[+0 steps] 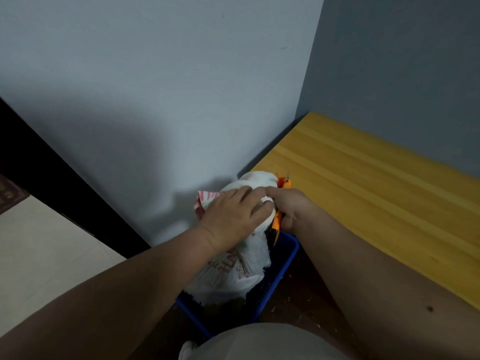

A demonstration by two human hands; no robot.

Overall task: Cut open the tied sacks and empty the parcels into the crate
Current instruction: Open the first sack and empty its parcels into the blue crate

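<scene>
While the left hand (233,211) gripped the bunched top of the white sack (233,271), the right hand (288,206) curled round an orange cutter (277,222) and pressed against the same fabric. That sack stood upright in the blue crate (283,266), beside a yellow wooden table (376,183) and the grey wall (155,87).

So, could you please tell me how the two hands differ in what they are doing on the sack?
The left hand lies on the white sack with fingers curled into the cloth and holds no tool; the right hand grips orange snips and stretches its forefinger along the sack's top. The left covers the sack's near side, the right its table side. Both meet at the sack's upper end, above the blue crate.
</scene>
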